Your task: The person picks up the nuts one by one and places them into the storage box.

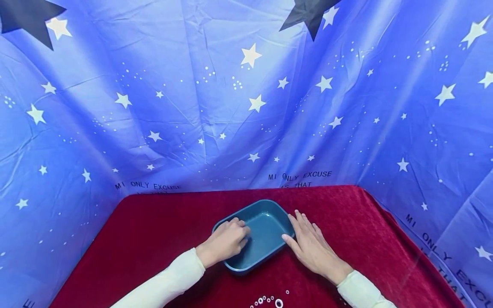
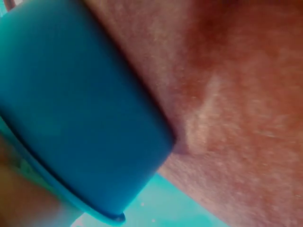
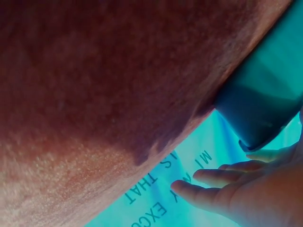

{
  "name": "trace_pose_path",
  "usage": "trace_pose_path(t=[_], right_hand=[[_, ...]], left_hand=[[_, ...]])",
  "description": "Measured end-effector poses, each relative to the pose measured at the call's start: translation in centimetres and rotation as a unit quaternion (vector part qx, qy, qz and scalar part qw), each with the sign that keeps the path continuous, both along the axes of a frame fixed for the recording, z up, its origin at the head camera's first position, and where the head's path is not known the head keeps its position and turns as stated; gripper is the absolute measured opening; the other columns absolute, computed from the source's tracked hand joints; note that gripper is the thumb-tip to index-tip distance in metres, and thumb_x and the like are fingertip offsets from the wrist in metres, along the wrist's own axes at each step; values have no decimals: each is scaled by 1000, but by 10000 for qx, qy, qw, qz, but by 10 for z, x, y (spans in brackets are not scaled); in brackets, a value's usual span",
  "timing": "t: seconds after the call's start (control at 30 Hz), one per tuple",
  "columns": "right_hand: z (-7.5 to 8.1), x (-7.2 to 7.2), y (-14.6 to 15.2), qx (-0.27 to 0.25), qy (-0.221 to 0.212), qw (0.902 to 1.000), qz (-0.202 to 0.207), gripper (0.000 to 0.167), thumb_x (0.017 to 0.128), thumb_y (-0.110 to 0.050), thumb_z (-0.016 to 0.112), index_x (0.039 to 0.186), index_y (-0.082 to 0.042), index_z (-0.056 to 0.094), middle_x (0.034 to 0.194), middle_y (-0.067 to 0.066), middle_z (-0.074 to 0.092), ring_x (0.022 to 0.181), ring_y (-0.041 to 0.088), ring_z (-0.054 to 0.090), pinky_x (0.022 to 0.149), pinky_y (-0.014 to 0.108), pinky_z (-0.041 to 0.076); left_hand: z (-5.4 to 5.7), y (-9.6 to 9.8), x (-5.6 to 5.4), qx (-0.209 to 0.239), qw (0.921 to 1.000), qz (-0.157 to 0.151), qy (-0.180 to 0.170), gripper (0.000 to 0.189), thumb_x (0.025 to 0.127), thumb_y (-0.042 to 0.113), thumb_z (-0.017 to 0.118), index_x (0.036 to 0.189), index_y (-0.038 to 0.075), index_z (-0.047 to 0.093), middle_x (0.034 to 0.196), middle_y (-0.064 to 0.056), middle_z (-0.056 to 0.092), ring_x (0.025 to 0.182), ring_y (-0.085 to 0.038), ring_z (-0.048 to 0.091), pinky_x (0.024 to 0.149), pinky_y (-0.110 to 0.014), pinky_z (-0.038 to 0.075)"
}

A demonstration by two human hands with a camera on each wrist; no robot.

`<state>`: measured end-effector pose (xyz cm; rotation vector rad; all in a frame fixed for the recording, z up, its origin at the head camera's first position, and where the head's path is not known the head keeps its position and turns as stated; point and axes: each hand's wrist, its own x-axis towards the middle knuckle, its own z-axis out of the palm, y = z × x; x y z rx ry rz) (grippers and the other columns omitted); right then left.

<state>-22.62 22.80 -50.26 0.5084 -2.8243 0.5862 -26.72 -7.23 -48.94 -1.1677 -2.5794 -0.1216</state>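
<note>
A dark teal rectangular basin [image 1: 265,233] with rounded corners stands tilted across the view on the red cloth. My left hand [image 1: 227,241] reaches over the basin's left rim, its fingers curled inside; the palm side is hidden and no object shows in it. From the left wrist, the basin's outer wall [image 2: 90,109] fills much of the view, with part of the left hand [image 2: 23,198] blurred beyond the rim. Against the basin's right end rests my right hand [image 1: 310,244], fingers extended along the outside and thumb at the rim. The right wrist view shows those straight fingers [image 3: 203,194] beside the basin [image 3: 255,109].
Dark red velvety cloth [image 1: 161,231] covers the table. Blue star-printed curtains [image 1: 215,107] hang behind it and along both sides. A cluster of several small pale rings [image 1: 265,300] appears on the red cloth at the front edge.
</note>
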Motion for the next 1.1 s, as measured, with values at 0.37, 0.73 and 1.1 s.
trace_pose_path(t=[0.37,0.73,1.1], right_hand=[[12,32,7,-228,930,9953,126,64,107,-32,72,157,4,54,159,24,55,150,45,50,117,69,40],[13,77,2,200,1753,9835,392,48,92,-25,86,133,-7,72,133,4,66,124,23,62,102,51,52],[-8,88,2,596,1776,9699,1554,32,89,-28,89,116,-15,78,116,-10,65,107,10,60,85,39,55]], left_hand=[[-2,-27,20,1066,9888,434,946,14,91,15,82,104,10,81,110,-7,73,112,-29,61,84,-45,56],[-9,-54,35,1490,9791,1368,217,43,96,18,79,133,-3,71,139,-21,66,129,-39,61,92,-54,58],[-9,-57,41,1476,9749,1666,-42,46,101,23,74,136,-7,70,133,-18,69,125,-34,63,96,-53,59]])
